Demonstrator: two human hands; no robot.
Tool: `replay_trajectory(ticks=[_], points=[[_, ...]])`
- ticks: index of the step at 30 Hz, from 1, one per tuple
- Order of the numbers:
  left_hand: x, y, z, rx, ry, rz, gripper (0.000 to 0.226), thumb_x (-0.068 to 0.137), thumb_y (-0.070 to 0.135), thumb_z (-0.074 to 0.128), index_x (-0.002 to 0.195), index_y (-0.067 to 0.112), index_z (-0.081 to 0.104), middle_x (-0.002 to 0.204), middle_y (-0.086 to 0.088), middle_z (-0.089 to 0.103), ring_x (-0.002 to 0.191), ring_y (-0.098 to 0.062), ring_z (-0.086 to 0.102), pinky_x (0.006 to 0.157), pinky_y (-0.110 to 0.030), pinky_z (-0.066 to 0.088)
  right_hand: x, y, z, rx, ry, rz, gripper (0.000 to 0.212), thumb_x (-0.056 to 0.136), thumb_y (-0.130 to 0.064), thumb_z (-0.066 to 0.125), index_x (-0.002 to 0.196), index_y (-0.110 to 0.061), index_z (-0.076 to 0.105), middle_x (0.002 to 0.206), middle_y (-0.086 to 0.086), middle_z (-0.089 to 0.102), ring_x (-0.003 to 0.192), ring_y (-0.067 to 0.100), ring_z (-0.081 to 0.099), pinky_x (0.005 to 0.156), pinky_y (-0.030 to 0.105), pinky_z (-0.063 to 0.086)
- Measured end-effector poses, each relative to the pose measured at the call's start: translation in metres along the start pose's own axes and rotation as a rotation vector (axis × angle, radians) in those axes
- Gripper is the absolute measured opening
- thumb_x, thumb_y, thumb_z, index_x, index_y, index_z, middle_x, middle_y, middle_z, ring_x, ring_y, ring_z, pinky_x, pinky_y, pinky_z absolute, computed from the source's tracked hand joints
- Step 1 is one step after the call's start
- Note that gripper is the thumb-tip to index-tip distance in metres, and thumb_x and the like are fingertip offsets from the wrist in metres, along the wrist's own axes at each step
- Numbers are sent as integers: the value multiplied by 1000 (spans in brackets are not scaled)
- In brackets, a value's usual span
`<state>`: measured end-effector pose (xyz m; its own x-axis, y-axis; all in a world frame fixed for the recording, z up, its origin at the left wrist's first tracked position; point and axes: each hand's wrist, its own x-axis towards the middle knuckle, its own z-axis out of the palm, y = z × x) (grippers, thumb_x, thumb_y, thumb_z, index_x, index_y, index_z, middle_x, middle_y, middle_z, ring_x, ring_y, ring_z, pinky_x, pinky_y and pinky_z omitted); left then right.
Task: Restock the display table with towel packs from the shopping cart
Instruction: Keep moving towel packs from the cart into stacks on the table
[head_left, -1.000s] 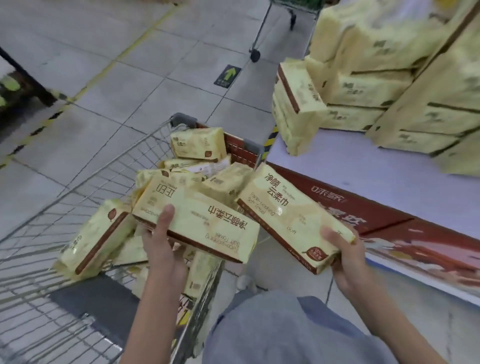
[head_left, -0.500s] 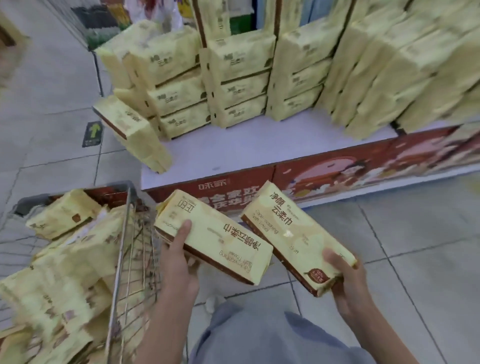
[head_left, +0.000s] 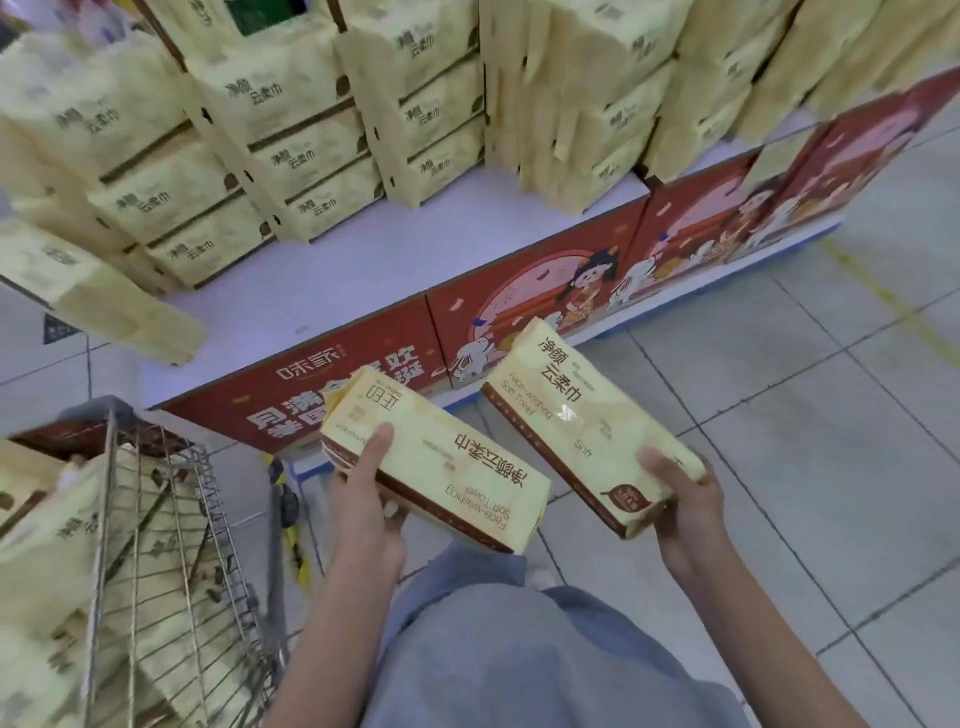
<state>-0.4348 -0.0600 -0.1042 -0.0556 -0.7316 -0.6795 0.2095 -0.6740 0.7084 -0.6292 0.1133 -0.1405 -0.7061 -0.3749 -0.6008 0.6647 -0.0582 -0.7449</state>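
Towel packs in cart (head_left: 47, 561): pale yellow soft wrappers with dark print, piled behind the wire wall at far left, blurred
Shopping cart (head_left: 111, 519): grey wire basket, its top corner near the display table's front corner
Left hand (head_left: 363, 499): thumb on top, fingers curled underneath, clamped on the near end of the left pack
Left pack (head_left: 441, 457): pale yellow, brown band along its lower long edge, Chinese lettering upside down, "Face-washing Soft Towel" in English; held over the floor in front of the table's red panel
Right pack (head_left: 576, 415): same wrapper, lettering upright, brown leaf badge at the near corner; tilted, far end toward the table, just beside the left pack with a narrow gap between
Right hand (head_left: 685, 499): thumb across the top, fingers wrapped under the near end, gripping the right pack
Display table (head_left: 363, 270): white top, bare strip along the front; red front panels with cartoon figures and rabbits
Stacked packs (head_left: 291, 130): rows several high across the back of the table
Leaning pack (head_left: 104, 301): overhangs the table's left corner
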Motion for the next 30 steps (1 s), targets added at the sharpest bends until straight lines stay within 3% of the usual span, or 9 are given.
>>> replay_trajectory(ticks=[2,8,12,15,21,24,26,30], points=[[5,0,7,-11,23,-6,40,79,31,72,115,27,54,100,4,68,93,-15,61,74,-37,48,12,-6,12,5,-15,8,72,55,-13,77,120,-2,47,116,20,61,95,33,60,77,44,50],[38,-1,38,-23,73,-49,35,78,31,72,108,30,55,104,3,68,99,-17,60,86,-43,48,61,-22,49,-13,-30,38,74,55,-12,76,121,-11,44,116,19,60,96,32,60,84,50,49],[75,11,73,-44,97,-72,41,77,31,72,113,29,54,106,2,68,101,-18,60,89,-44,47,104,-38,79,-60,-51,57,68,55,-13,76,115,-12,45,109,16,62,87,28,63,70,41,55],[104,31,103,-68,105,-82,41,76,32,73,113,27,56,105,3,69,101,-17,60,84,-39,48,138,-58,108,-121,-66,52,60,56,-11,75,109,-13,46,103,12,62,84,25,63,60,36,55],[156,80,157,-90,86,-48,70,63,37,75,128,19,55,101,2,67,81,-12,58,63,-26,42,204,-96,176,-176,-130,20,50,57,-9,75,98,-20,48,100,7,62,86,23,63,68,38,56],[177,98,175,-96,136,-35,62,77,30,72,133,17,50,111,0,67,90,-14,59,64,-30,43,232,-110,211,-217,-156,-16,49,57,-7,76,95,-23,49,97,2,63,78,17,65,55,29,55],[188,108,184,-116,170,-42,56,80,29,70,132,17,51,106,2,68,92,-14,59,66,-31,43,252,-117,234,-246,-203,-42,55,53,-8,78,97,-23,49,95,1,63,69,12,68,44,27,53],[206,116,199,-136,227,-48,53,80,30,70,129,18,53,105,2,68,92,-15,60,64,-30,42,297,-124,273,-388,-293,-87,63,64,6,78,110,-19,45,102,-1,63,84,10,65,54,21,54]])
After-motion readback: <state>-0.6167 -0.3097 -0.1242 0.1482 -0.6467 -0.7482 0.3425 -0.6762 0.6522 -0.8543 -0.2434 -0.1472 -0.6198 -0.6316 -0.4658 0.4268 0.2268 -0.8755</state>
